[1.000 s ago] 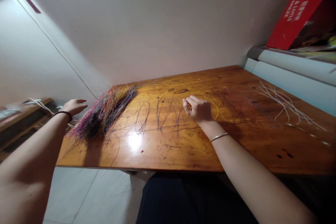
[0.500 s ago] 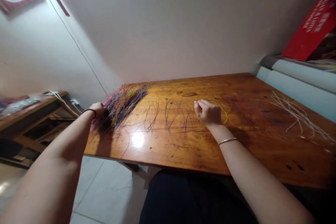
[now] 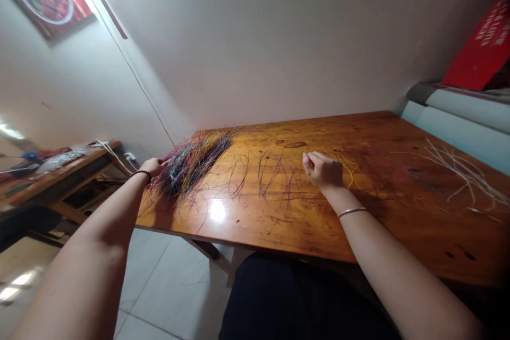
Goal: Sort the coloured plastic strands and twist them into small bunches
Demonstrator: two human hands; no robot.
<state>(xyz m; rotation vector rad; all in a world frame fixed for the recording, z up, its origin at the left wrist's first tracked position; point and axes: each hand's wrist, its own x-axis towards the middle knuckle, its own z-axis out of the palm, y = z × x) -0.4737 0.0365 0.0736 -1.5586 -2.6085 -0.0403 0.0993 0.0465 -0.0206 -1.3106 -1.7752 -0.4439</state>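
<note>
A thick heap of thin, wire-like strands (image 3: 195,164) in many colours lies at the table's left end. My left hand (image 3: 153,167), with a dark beaded bracelet at the wrist, is at the heap's left edge, fingers closed on strands there; the fingertips are partly hidden. Over the middle of the table, my right hand (image 3: 323,169) is curled into a fist, thumb side up; whatever is inside it is hidden. Just right of the fist lie yellow strands (image 3: 350,167). Small groups of dark strands (image 3: 268,172) and purple strands (image 3: 288,186) are spread between the two hands.
The wooden table (image 3: 295,234) stands against a plain wall. White strands (image 3: 462,170) lie at its right, near a pale box-like object (image 3: 458,133) with a red printed box (image 3: 482,48) above. A second table (image 3: 64,172) with cables stands at the far left.
The view has turned a little to the left, so everything sits further right in it. Both hands keep nearly the same places over the table, the right one still a fist.
</note>
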